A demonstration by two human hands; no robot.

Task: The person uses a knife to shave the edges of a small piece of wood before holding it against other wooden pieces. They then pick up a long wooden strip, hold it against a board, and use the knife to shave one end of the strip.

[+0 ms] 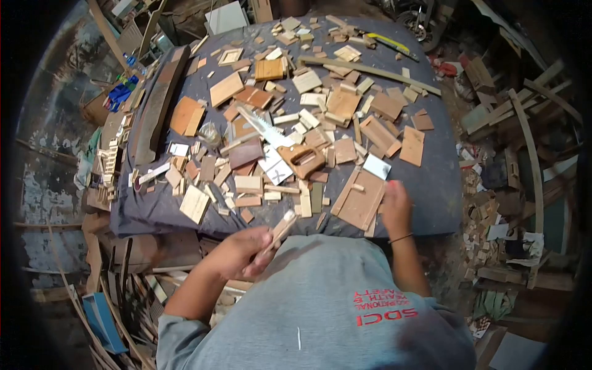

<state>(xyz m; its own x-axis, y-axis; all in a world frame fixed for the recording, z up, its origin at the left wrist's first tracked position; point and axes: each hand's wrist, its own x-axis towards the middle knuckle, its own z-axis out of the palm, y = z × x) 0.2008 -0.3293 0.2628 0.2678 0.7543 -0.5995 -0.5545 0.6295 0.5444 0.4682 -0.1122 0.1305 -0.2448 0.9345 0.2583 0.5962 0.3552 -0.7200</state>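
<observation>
One shirt [308,308], two hands [246,253] [396,209], one saw [302,159], held wood [280,228]

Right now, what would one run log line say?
left hand: holding wood strip | right hand: near flat board | handsaw: lying among wood pieces

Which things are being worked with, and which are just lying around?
At the hands:
- thin wood piece, in the left hand
- flat wooden panel, beside the right hand

Seemingly lying about:
- handsaw
- long wooden strip
- yellow tool
</observation>
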